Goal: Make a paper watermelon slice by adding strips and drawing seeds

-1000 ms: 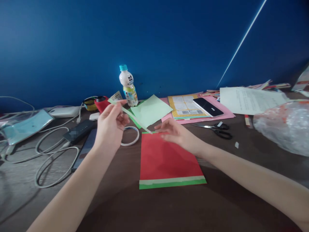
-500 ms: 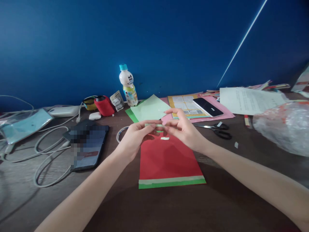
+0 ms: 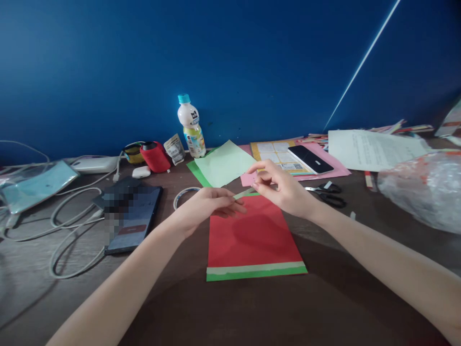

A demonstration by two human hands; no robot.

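Observation:
A narrow pale strip (image 3: pixel 245 193), tape or paper, stretches between my hands above the top edge of a red sheet (image 3: pixel 252 235). My right hand (image 3: pixel 279 187) pinches the strip's right end between thumb and forefinger. At the other end, my left hand (image 3: pixel 212 204) grips the strip near its thumb, its remaining fingers loosely extended over the sheet. Along the near edge of the red sheet run a pale band and a green band (image 3: pixel 255 274). A roll of tape (image 3: pixel 182 194) lies just behind my left hand.
Behind are pale green paper (image 3: pixel 225 163), a bottle (image 3: pixel 191 127), and a phone (image 3: pixel 310 159) on pink paper. Scissors (image 3: pixel 329 194) lie to the right, near a clear plastic bag (image 3: pixel 425 187). A dark tablet-like device (image 3: pixel 139 221) and looped cables (image 3: pixel 54 250) occupy the left.
My hands have moved apart, the left lower and the right slightly rightward, exposing more of the strip. The small white piece on the red sheet no longer shows.

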